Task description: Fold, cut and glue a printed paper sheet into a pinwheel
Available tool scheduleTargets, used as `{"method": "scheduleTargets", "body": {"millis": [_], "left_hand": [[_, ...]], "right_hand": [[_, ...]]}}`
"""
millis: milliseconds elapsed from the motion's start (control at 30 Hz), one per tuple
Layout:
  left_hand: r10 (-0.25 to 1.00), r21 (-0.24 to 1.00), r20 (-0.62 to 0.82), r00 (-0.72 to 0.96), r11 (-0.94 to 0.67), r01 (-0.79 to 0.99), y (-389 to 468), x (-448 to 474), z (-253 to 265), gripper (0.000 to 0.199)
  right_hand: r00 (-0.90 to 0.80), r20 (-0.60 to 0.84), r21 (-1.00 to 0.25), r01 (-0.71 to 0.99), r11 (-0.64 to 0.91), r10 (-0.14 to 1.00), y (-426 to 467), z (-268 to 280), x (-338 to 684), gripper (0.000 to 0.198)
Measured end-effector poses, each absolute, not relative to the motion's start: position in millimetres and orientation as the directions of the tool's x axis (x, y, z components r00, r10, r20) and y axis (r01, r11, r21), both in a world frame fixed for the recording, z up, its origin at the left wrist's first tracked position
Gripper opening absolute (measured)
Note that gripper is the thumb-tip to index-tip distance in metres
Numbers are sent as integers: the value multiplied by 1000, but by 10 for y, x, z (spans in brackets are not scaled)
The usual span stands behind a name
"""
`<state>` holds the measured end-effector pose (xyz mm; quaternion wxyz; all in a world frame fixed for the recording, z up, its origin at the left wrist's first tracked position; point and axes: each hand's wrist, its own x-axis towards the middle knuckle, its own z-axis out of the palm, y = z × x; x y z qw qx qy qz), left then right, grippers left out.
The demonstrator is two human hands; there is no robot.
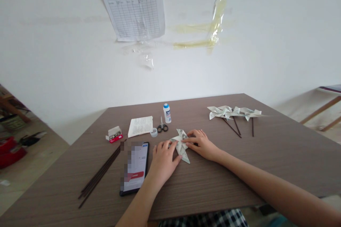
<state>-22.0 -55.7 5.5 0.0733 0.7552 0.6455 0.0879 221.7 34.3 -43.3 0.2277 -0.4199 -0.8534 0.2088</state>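
Observation:
A pinwheel folded from printed paper (182, 146) lies on the table between my hands, its pointed blades spread out. My left hand (164, 159) grips its left side, with the thumb by the lower blade and the fingertips on the left part. From the right, my right hand (201, 144) holds the pinwheel's right side with thumb and fingers. Just beyond it are black-handled scissors (162, 127) and a clear tape roll (153, 132). A phone with a lit screen (138, 170) lies beside my left forearm.
White glue bottle with blue cap (167, 114) stands behind the scissors. Stacked paper sheets (140, 126), a small red-and-white box (115, 135) and thin dark sticks (99, 175) lie left. Several finished pinwheels on sticks (229, 112) lie far right. A wall (186, 74) borders the table's back.

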Motion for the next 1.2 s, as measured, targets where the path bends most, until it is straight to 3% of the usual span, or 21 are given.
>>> {"method": "scheduleTargets", "body": {"millis": [300,567,933,1200], "left_hand": [[990,224,25,140,-142,964,-558,-211,67,59],[989,227,53,138,-147,963,-526,-221,8,59],[970,254,179,167,-210,944,-476,-356,23,42],[952,244,277,133,-203,948,-482,-816,350,42]], "right_hand": [[-518,301,-565,580,587,801,404,-506,2242,31],[-491,230,-575,628,524,840,404,-417,2275,35],[-490,255,-582,611,537,834,423,-438,2295,36],[-485,251,-613,590,526,838,421,-417,2305,36]]}}
